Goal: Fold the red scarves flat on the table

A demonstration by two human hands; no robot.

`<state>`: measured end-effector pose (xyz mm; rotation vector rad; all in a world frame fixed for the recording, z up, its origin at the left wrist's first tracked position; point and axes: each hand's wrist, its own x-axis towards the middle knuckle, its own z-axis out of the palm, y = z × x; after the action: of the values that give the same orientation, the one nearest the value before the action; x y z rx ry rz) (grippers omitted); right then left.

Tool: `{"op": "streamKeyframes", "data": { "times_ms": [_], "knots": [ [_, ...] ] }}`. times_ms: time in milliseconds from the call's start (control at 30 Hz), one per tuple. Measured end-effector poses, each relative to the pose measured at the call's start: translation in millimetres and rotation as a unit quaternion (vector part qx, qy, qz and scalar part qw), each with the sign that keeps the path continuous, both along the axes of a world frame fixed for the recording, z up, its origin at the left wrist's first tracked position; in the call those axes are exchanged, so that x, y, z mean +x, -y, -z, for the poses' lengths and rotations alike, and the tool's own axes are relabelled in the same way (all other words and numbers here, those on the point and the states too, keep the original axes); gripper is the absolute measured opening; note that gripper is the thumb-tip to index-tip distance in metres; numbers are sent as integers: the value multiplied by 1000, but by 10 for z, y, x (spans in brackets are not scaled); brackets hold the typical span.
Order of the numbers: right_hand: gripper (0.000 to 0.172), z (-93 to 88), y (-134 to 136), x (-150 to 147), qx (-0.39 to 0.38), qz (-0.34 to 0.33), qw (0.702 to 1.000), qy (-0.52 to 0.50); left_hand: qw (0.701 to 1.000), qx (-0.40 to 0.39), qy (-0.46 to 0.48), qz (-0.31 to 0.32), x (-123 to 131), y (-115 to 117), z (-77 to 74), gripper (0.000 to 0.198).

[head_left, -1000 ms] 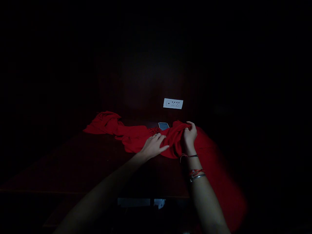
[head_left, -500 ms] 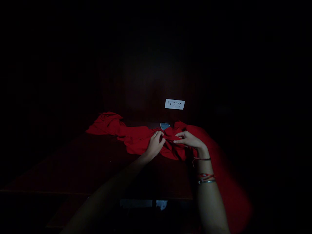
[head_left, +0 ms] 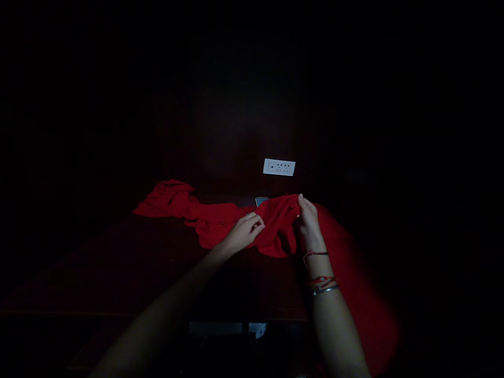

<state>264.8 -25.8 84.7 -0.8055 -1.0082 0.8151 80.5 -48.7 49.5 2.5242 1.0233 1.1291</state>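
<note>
- Cloth point(head_left: 279, 223), red and rumpled, lies along the back edge of the dark tabletop point(head_left: 118, 273), with one bunched end near the back left corner and a part lifted between the two hands.
- The left hand point(head_left: 244, 231) rests on the cloth, set in from the back edge, fingers curled and thumb close to them; whether it pinches any fabric I cannot tell. A ring point(head_left: 248, 216) sits on one finger.
- The right hand point(head_left: 308, 215) grasps a raised fold near its upper border, thumb uppermost, drawing the fabric into a slanted sheet.
- Around the right wrist are a thin dark band point(head_left: 318, 253), a red braided bracelet point(head_left: 323, 281) and, nearest the elbow, a silvery bangle point(head_left: 326, 290).
- A phone point(head_left: 260, 201) shows at the back edge, partly hidden behind the raised cloth.
- Beyond the right hand, more red fabric point(head_left: 354, 294) runs down past the level of the front edge; darkness hides whether it joins the cloth.
- Above the back edge, a white socket plate point(head_left: 279, 167) is set in the wall point(head_left: 232, 131).
- Below the front edge, pale shapes point(head_left: 216, 328) are too dim to identify.
</note>
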Motion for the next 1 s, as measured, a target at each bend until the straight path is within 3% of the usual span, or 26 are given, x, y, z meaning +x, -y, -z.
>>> {"op": "streamKeyframes", "data": {
  "times_ms": [100, 167, 267, 367, 433, 533, 600, 700, 800, 867, 933, 1000],
  "knots": [
    [34, 15, -25, 95, 4, 78, 994, -77, 990, 32, -112, -83, -5, -90, 214, 48],
    [33, 50, -62, 188, 9, 138, 984, -115, 983, 40, -123, -131, -77, -200, 249, 49],
    [26, 109, -128, 314, -13, 271, 956, -111, 992, -8, -3, -125, -288, -375, 121, 35],
    [15, 125, -132, 292, -6, 368, 927, 78, 977, -135, 161, -26, -513, -471, -46, 26],
    [21, 109, -76, 157, 56, 333, 897, 284, 953, -215, 211, 16, -610, -479, -98, 27],
    [38, 112, 39, -141, 144, 130, 818, 541, 934, -278, 223, 20, -660, -468, -94, 30],
    [45, 167, 81, -324, 158, 18, 767, 622, 937, -275, 215, 6, -653, -489, -68, 27],
    [34, 295, 58, -495, 142, -2, 740, 658, 956, -219, 189, -55, -626, -560, -24, 23],
    [14, 368, -12, -530, 132, 7, 764, 632, 963, -142, 149, -171, -595, -560, -6, 23],
    [14, 354, -53, -495, 115, 10, 824, 555, 965, -48, 110, -234, -550, -466, -25, 31],
    [13, 303, -82, -433, 74, 8, 897, 436, 971, 69, 44, -227, -461, -318, -55, 36],
    [11, 238, -92, -364, 32, -9, 953, 302, 975, 141, -46, -167, -332, -177, -74, 39]
  ]
}}
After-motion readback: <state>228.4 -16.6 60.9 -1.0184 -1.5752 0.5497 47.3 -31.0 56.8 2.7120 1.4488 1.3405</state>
